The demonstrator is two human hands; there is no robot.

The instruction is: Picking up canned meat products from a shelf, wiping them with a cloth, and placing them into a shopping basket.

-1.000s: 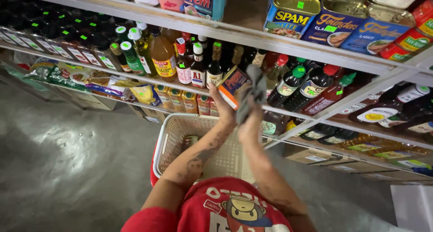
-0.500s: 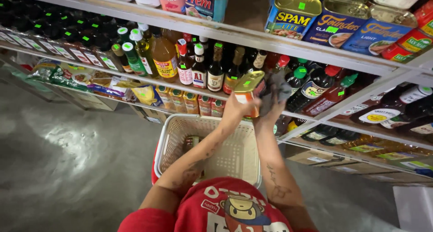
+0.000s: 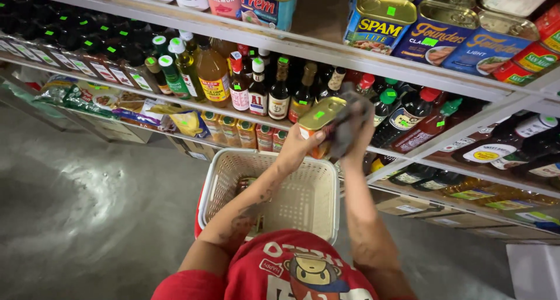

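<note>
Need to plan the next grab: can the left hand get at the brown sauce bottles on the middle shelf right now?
Probably not: the left hand holds a rectangular can, so it is occupied, though the sauce bottles stand unblocked just above.

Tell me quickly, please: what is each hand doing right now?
Left hand: closed around a rectangular can with a gold top.
Right hand: closed on a grey cloth, pressed against the can.

Bright overhead light glares off the grey floor (image 3: 87,218); shelf undersides shadowed; edges bend, slightly soft.
</note>
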